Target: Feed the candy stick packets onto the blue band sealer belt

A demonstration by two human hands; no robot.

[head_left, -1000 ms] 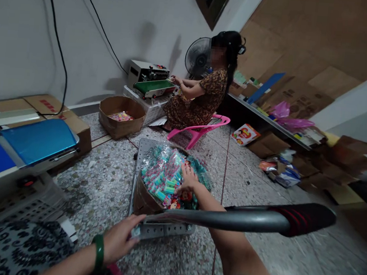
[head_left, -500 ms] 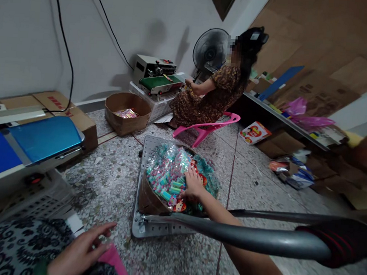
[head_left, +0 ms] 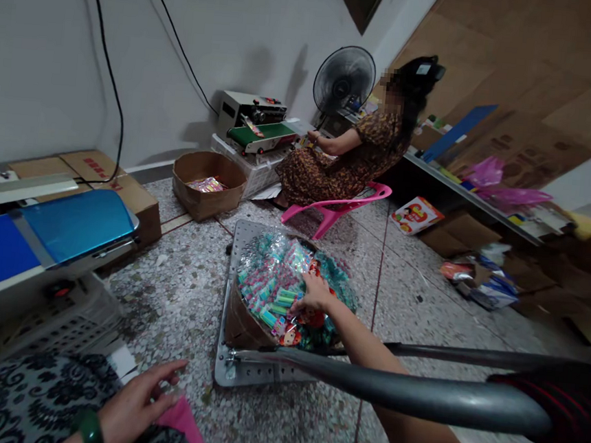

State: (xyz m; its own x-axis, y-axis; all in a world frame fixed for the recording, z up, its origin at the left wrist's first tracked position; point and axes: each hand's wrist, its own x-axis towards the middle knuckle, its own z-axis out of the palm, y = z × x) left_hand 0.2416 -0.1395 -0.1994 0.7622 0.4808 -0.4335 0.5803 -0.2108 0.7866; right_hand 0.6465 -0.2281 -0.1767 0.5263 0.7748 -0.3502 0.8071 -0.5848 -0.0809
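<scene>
My right hand [head_left: 314, 295] reaches over the cart handle and rests on a heap of clear-wrapped packets [head_left: 270, 274] in teal, pink and green. Its fingers are bent and apart, touching packets with red-haired cartoon figures. The heap fills a cardboard box [head_left: 248, 321] standing on a grey platform cart [head_left: 227, 374]. My left hand [head_left: 138, 397] is held low over my patterned lap, fingers loosely apart and holding nothing. Just under it is a pink plastic piece [head_left: 182, 418], perhaps part of a seat.
The cart's handle [head_left: 415, 394] crosses in front of me. A blue-belted machine [head_left: 78, 223] stands at left. Beyond are a box [head_left: 209, 203] with some packets, a green-belted machine [head_left: 261, 136], a fan [head_left: 343, 81] and a seated co-worker [head_left: 353, 157]. Cartons [head_left: 460, 236] lie at right.
My right hand has shifted slightly on the heap and its fingers are more bent. My left hand stays almost still. A packet on the green belt has moved left.
</scene>
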